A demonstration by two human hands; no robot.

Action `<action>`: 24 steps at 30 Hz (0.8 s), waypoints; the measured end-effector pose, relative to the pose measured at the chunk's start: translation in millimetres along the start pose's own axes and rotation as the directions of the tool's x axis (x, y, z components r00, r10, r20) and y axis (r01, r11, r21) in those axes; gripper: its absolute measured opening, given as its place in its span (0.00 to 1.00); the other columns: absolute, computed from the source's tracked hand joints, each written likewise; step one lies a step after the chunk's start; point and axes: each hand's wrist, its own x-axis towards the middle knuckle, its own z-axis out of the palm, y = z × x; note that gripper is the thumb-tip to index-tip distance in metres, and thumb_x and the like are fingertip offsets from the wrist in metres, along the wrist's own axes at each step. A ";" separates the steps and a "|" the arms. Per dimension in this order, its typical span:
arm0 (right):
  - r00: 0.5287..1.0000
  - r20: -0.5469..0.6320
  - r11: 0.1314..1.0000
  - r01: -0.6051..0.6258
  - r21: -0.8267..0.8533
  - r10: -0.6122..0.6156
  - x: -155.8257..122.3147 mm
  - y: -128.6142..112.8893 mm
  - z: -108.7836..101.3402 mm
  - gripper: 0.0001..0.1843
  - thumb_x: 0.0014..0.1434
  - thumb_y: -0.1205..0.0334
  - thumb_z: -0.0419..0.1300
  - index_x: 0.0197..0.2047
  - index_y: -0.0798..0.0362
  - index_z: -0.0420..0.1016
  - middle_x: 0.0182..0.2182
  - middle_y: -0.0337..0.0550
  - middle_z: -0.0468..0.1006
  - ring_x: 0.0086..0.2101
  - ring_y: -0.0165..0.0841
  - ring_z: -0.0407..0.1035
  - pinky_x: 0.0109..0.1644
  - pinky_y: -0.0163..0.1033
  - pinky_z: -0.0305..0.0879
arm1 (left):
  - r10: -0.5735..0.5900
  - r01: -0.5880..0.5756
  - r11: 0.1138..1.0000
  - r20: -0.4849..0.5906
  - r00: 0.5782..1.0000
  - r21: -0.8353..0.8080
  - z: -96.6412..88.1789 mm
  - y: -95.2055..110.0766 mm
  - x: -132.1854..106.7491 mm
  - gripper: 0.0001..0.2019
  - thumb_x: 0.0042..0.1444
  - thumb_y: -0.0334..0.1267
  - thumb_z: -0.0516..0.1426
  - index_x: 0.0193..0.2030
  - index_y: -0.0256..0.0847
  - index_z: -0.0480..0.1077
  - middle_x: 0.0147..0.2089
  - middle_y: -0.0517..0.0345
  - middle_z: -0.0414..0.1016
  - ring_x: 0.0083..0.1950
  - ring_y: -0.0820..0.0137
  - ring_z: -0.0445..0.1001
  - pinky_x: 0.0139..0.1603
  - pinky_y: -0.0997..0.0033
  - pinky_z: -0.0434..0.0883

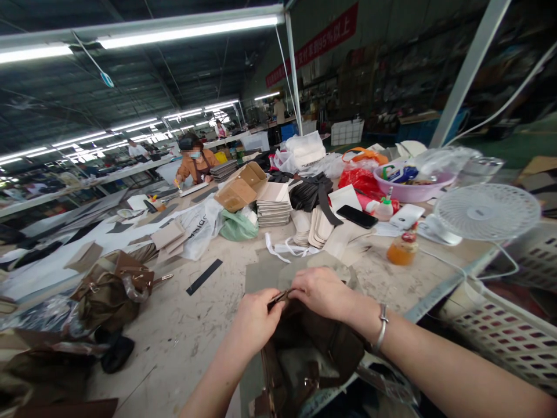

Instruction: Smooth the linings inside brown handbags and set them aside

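Observation:
My left hand (255,320) and my right hand (324,292) meet at the top edge of a dark brown bag (304,354) lying at the near edge of the worktable (183,331). Both hands are closed in a pinch on the bag's upper rim, fingertips almost touching. A silver bracelet (383,327) circles my right wrist. A grey-green flat panel (270,273) lies under and behind the bag. What sits inside the bag is hidden.
Finished brown bags (111,290) lie at left. Stacks of cut pieces (273,204), a cardboard box (239,187), a phone (357,216), an orange bottle (402,248), a white fan (487,212) and a pink basin (411,186) stand behind. A person (195,162) works at the far end.

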 end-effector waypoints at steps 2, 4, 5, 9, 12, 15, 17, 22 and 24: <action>1.000 -0.013 1.000 -0.011 -0.010 0.011 0.3 -1.6 0.6 0.13 0.62 0.58 0.53 0.31 0.52 0.76 0.32 0.41 0.78 0.34 0.32 0.70 0.34 0.34 0.57 | -0.013 0.013 1.000 -0.010 1.000 -0.009 0.4 -0.6 -0.6 0.06 0.54 0.33 0.56 0.39 0.45 0.72 0.36 0.62 0.77 0.37 0.69 0.74 0.37 0.73 0.64; 1.000 -0.027 1.000 -0.014 -0.010 0.014 0.3 -2.6 0.9 0.14 0.62 0.58 0.53 0.31 0.52 0.76 0.31 0.41 0.78 0.33 0.32 0.70 0.35 0.34 0.57 | -0.043 0.043 0.999 -0.039 0.998 -0.022 0.7 -2.3 -2.6 0.10 0.52 0.34 0.58 0.43 0.45 0.70 0.40 0.61 0.77 0.40 0.68 0.74 0.41 0.71 0.66; 0.999 -0.032 1.000 -0.011 -0.007 0.011 0.2 -2.7 1.1 0.14 0.62 0.58 0.52 0.31 0.52 0.76 0.31 0.41 0.77 0.33 0.32 0.70 0.35 0.34 0.57 | -0.063 0.061 0.998 -0.060 0.996 -0.030 0.7 -3.4 -4.1 0.12 0.51 0.34 0.59 0.44 0.45 0.69 0.42 0.61 0.77 0.42 0.67 0.74 0.43 0.70 0.66; 0.999 -0.045 1.000 0.005 -0.001 -0.005 -0.3 -2.4 2.1 0.15 0.63 0.58 0.51 0.30 0.53 0.75 0.31 0.42 0.77 0.33 0.32 0.70 0.35 0.35 0.57 | -0.099 0.097 0.995 -0.121 0.988 -0.019 -1.1 -6.9 -12.3 0.16 0.50 0.33 0.60 0.46 0.46 0.65 0.45 0.60 0.75 0.45 0.65 0.74 0.45 0.67 0.67; 0.999 -0.050 1.000 -0.015 -0.007 0.015 0.2 -4.1 2.6 0.16 0.63 0.58 0.51 0.30 0.53 0.76 0.31 0.43 0.78 0.33 0.32 0.70 0.35 0.35 0.58 | -0.050 0.055 0.998 -0.119 0.992 0.039 -3.3 -5.9 -18.2 0.13 0.51 0.31 0.59 0.44 0.46 0.65 0.43 0.61 0.74 0.44 0.66 0.73 0.44 0.67 0.67; 0.998 -0.049 0.999 -0.049 -0.016 0.048 0.5 -8.6 2.1 0.16 0.62 0.57 0.51 0.30 0.53 0.76 0.31 0.43 0.78 0.33 0.33 0.71 0.34 0.34 0.58 | 0.001 0.009 0.997 -0.133 0.991 0.076 -3.5 -4.2 -20.3 0.10 0.52 0.30 0.58 0.40 0.45 0.66 0.42 0.62 0.74 0.43 0.67 0.73 0.42 0.69 0.67; 0.996 -0.041 0.996 -0.082 -0.022 0.081 0.0 -11.3 1.7 0.16 0.62 0.57 0.51 0.31 0.53 0.76 0.30 0.43 0.78 0.32 0.33 0.71 0.32 0.34 0.58 | 0.017 -0.005 0.997 -0.161 0.987 0.079 -2.1 -4.8 -19.9 0.08 0.52 0.30 0.59 0.38 0.44 0.66 0.42 0.62 0.74 0.42 0.68 0.73 0.42 0.69 0.67; 0.987 -0.032 0.988 -0.156 -0.017 0.156 -2.2 -12.6 2.3 0.16 0.62 0.54 0.51 0.31 0.52 0.76 0.31 0.42 0.78 0.32 0.33 0.72 0.31 0.34 0.58 | 0.069 -0.047 0.995 -0.282 0.957 0.084 3.7 -11.2 -19.7 0.04 0.53 0.33 0.59 0.35 0.42 0.69 0.41 0.60 0.75 0.42 0.69 0.74 0.43 0.70 0.69; 0.985 -0.035 0.985 -0.169 -0.015 0.169 -2.5 -12.8 2.6 0.17 0.62 0.53 0.51 0.30 0.51 0.76 0.31 0.42 0.78 0.32 0.33 0.72 0.31 0.34 0.58 | 0.104 -0.065 0.990 -0.333 0.937 0.126 4.9 -12.0 -20.6 0.02 0.54 0.35 0.59 0.35 0.43 0.71 0.43 0.59 0.75 0.42 0.68 0.74 0.44 0.68 0.70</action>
